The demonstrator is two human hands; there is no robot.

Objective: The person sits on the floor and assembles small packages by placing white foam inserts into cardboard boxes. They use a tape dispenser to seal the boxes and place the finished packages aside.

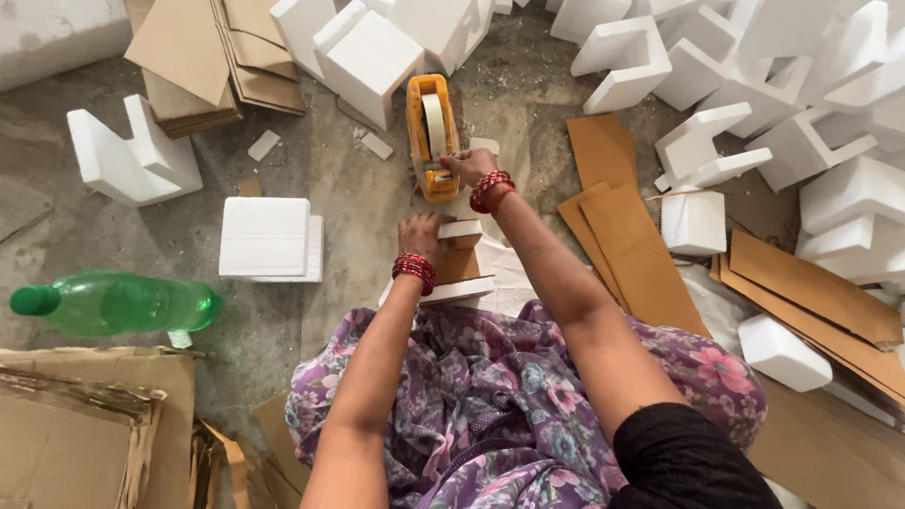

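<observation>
Head view, looking down at a concrete floor (311,198) where a person sits in a purple flowered garment. At the far left edge a green plastic bottle (118,302) lies on its side, with torn cardboard sheets (85,424) near it and a white foam corner piece (132,155) farther off. Toward the middle, a square foam block (267,238) rests flat on the floor, well apart from the bottle. The left hand (421,236), wearing red bangles, presses down with fingers bent on a foam-and-cardboard bundle (462,264) that sits just beyond the person's lap. Just beyond it, the right hand (468,167), also bangled, is closed around the handle of an orange tape dispenser (432,137), which stands at the far end of the bundle and carries a pale roll of tape. To the right, brown cardboard strips (627,254) lie fanned on the floor, and a heap of white foam pieces (801,104) fills the far right corner.
</observation>
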